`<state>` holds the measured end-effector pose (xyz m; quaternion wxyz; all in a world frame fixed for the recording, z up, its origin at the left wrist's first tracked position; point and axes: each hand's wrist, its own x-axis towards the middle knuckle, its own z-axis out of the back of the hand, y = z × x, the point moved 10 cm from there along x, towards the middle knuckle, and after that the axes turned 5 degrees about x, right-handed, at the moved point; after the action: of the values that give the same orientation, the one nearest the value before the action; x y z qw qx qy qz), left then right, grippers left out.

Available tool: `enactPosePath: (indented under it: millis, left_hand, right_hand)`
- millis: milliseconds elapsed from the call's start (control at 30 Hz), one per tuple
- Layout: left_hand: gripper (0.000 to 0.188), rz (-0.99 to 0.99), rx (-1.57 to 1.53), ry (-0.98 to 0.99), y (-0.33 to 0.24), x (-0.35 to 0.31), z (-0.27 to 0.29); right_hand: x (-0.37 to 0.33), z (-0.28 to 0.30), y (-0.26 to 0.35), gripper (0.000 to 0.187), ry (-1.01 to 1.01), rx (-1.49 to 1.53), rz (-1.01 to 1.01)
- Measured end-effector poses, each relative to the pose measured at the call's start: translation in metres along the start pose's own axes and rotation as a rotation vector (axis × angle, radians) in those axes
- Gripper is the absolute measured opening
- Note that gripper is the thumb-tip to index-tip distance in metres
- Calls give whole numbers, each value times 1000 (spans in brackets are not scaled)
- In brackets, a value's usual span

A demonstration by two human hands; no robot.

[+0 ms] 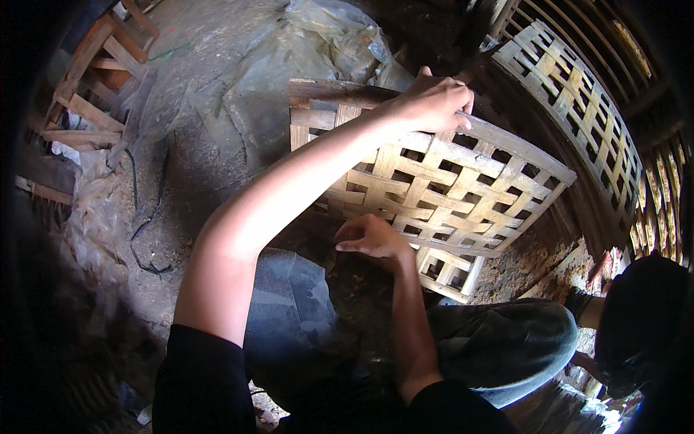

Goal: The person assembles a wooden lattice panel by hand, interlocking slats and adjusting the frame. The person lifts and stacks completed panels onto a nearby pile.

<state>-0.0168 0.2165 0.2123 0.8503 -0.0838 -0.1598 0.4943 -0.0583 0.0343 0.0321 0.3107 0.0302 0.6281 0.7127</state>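
Tan lattice panel (416,194) (left hand (436,103) atop)

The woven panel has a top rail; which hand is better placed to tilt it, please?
Probably the left hand: it grips the top rail, while the right hand is lower, in front of the woven panel.

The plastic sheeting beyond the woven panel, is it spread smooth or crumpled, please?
Crumpled: the plastic sheeting shows uneven folds and creases.
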Motion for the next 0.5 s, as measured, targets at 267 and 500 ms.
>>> enactPosePath:
  millis: [267,500]
  left_hand:
    - [27,-1,8,-12,1,0,0]
    - [27,-14,21,-32,1,-2,0]
  right_hand:
    - [25,-46,-27,25,-90,-103,-26]
    - [3,-23,-52,23,-868,1155,-158]
